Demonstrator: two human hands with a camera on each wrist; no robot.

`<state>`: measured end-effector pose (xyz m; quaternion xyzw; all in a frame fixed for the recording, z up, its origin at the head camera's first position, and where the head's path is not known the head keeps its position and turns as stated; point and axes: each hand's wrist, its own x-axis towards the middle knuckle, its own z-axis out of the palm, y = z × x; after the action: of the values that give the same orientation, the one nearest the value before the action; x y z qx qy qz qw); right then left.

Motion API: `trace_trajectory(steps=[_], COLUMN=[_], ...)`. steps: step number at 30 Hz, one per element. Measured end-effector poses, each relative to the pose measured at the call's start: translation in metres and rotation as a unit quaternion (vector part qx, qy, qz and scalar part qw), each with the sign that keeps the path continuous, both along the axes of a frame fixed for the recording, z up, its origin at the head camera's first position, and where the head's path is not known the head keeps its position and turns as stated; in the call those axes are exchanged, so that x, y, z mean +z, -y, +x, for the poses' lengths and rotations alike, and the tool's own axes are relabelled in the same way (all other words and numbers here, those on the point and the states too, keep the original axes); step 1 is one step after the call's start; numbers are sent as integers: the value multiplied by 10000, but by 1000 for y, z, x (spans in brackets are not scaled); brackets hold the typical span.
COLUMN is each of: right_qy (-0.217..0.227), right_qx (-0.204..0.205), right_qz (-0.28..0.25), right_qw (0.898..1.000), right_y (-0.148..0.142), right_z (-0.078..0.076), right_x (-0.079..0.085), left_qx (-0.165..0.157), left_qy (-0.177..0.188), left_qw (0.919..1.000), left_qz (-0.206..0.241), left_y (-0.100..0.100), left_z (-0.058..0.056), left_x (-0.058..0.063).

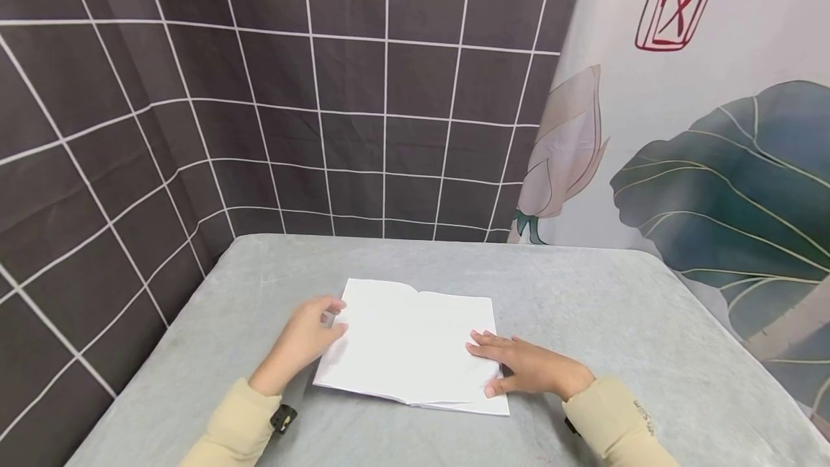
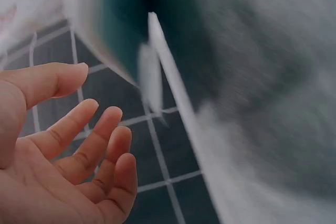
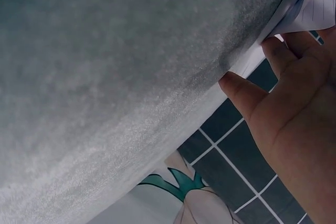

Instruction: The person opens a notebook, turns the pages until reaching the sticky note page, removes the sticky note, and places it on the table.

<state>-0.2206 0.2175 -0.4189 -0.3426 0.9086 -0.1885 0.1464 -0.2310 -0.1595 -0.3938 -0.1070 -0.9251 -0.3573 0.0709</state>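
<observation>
resting on the white book [image 1: 408, 344], right hand [image 1: 528, 365] uncurled, left hand [image 1: 303, 341] loose at the book's left edge

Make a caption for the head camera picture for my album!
An open book with white pages on a gray table, left hand at one edge, right hand on the opposite page.

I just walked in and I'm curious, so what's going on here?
A person has a book lying open on a grey-covered table. The right hand rests on the edge of the right-hand page, fingers reaching onto the paper. The left hand is by the book's left edge, fingers loosely bent and gripping nothing. The pages look white from above; any writing can't be made out there.
</observation>
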Motion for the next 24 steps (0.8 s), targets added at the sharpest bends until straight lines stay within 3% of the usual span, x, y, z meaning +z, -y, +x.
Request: trace_trajectory(steps=[6, 10, 13, 18, 20, 24], right_qy=[-39, 12, 16, -46, -41, 1], right_qx=[-42, -53, -56, -65, -79, -98], right_qz=[31, 25, 42, 68, 75, 85], right_qw=[10000, 10000, 10000, 9999, 9999, 9999], right_y=[0, 0, 0, 1, 1, 1], right_z=[-1, 0, 0, -1, -2, -2], right_x=[0, 0, 0, 0, 1, 0], left_qx=[-321, -785, -1169, -1597, -1749, -1952], left_qy=[-536, -875, -1300, -2070, -2231, -2303], left_qw=[9970, 9888, 9731, 9359, 9242, 9099], left_qz=[-466, -921, -1497, -2360, -2559, -2846], left_y=[-29, -44, -54, -73, -80, -95], left_z=[12, 19, 24, 33, 37, 43], left_x=[9, 6, 3, -1, 0, -1])
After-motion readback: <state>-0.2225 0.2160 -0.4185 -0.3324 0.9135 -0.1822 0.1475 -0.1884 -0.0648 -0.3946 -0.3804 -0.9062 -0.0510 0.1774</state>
